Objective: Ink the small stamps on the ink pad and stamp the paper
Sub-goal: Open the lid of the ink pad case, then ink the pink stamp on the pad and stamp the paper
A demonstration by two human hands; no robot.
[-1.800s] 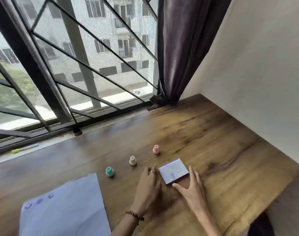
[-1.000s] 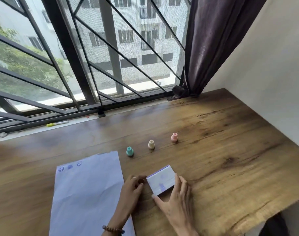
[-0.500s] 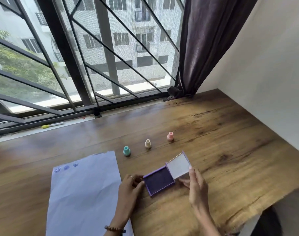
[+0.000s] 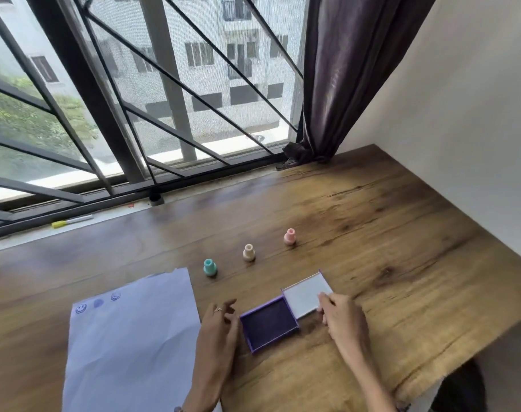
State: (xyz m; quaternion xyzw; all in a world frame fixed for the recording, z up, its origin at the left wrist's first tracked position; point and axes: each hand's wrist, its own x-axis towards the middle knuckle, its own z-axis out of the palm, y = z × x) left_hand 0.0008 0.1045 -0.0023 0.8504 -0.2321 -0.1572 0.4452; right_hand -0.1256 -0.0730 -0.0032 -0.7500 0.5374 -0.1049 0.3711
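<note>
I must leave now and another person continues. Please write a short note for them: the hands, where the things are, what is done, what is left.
Left hand: empty, at the ink pad.
Right hand: fingers on the flipped-open lid.
Teal stamp, beige stamp and pink stamp: upright in a row behind the pad.
Paper: left of the pad, three marks at its top.
Done: pad open.
Left: ink stamps, stamp paper.

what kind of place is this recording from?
Likely a home, a desk in a room corner: a wooden tabletop against a barred window with a dark curtain, and an apartment block outside.
</note>
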